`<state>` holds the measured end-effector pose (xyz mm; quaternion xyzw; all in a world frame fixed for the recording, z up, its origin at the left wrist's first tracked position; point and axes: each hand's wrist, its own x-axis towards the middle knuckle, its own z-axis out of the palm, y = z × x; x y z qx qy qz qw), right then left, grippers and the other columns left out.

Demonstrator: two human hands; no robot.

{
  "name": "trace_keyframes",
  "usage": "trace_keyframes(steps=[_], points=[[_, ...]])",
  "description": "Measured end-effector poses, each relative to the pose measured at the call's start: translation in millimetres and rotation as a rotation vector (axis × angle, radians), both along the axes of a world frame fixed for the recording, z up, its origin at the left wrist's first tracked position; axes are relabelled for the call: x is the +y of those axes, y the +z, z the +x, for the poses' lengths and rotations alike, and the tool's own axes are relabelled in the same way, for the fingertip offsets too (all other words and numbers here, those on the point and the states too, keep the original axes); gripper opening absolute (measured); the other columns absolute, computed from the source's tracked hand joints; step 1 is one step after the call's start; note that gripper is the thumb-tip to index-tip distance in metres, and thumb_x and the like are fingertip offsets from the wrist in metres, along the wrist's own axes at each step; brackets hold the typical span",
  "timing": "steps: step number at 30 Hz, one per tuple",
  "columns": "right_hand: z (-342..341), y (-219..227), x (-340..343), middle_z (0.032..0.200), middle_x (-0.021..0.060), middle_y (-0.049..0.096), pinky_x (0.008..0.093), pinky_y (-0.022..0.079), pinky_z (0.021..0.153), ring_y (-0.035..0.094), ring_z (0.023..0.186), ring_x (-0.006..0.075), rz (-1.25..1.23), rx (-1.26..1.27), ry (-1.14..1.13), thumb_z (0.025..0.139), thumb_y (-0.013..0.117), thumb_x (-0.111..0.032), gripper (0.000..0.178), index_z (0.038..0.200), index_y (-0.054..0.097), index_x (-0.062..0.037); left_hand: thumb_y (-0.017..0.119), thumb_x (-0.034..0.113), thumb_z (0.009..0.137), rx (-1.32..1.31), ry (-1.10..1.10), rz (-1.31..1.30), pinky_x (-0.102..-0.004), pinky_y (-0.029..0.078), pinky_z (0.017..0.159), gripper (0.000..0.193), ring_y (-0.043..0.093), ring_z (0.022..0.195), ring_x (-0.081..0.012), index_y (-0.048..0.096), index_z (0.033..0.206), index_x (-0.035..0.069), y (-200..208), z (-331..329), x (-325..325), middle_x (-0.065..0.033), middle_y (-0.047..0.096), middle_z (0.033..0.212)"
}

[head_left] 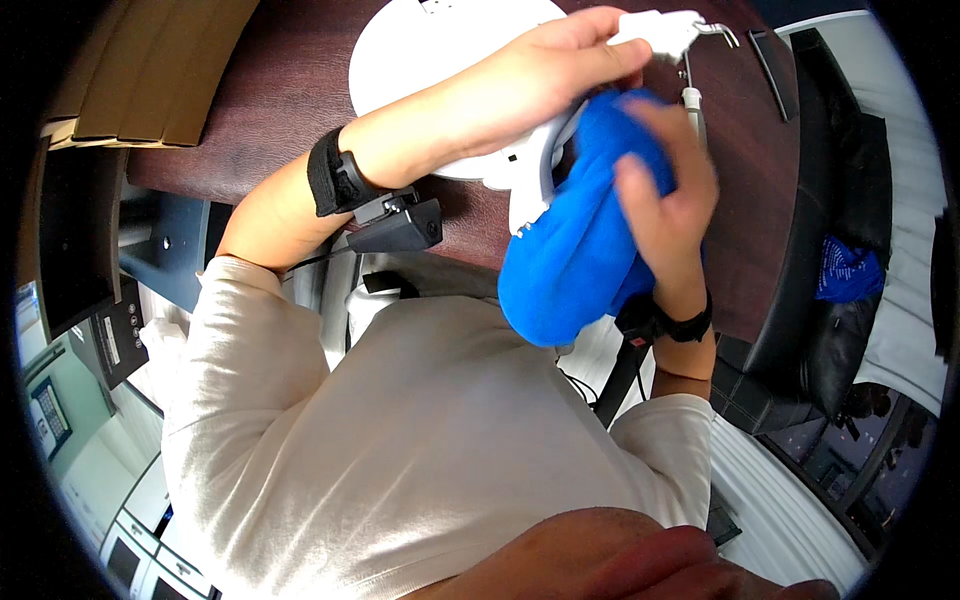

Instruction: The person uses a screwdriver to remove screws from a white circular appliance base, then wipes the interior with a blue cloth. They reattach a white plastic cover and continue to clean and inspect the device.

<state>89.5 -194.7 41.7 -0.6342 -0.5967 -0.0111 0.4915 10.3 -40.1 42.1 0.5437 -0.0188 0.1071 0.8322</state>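
My left hand [590,65] reaches across the table and pinches a white plastic piece [655,32] with a bent metal hook at its end. Below that hand, my right hand [668,185] is slightly blurred and presses a bunched blue cloth [580,235] against a white part with a grey curved rim [549,160]. The cloth hangs toward my lap and hides much of that part. A large white round disc [440,55] lies flat under my left forearm. Past the cloth, a thin rod with a white end [692,98] is partly covered by my right hand.
The dark red-brown table [280,110] runs under everything. Cardboard boxes [160,75] stand at the far left. A flat dark object [773,75] lies near the table's right edge. Beyond it is a black seat [845,210] with another blue cloth [850,270] on it.
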Motion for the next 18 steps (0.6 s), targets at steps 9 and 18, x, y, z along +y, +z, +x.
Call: trace_keyframes(steps=[9, 18], points=[[-17, 4, 2, 0.073, 0.0095, 0.054, 0.0295, 0.046, 0.056, 0.057, 0.066, 0.0236, -0.402, 0.038, 0.391, 0.066, 0.068, -0.012, 0.023, 0.087, 0.063, -0.0064, 0.048, 0.025, 0.093, -0.014, 0.110, 0.250, -0.0232, 0.042, 0.080, 0.027, 0.052, 0.088, -0.0088, 0.050, 0.111, 0.005, 2, -2, 6, -0.0032, 0.054, 0.101], [-11, 3, -3, 0.077, 0.0096, 0.053, 0.0313, 0.043, 0.053, 0.052, 0.062, 0.0228, 0.098, -0.184, 0.103, 0.062, 0.071, -0.014, 0.038, 0.097, 0.059, -0.0046, 0.045, 0.034, 0.094, 0.000, 0.507, -0.122, -0.0231, 0.036, 0.038, 0.029, 0.040, 0.048, -0.0095, 0.041, 0.092, 0.004, 24, -6, 22, -0.0018, 0.040, 0.063]])
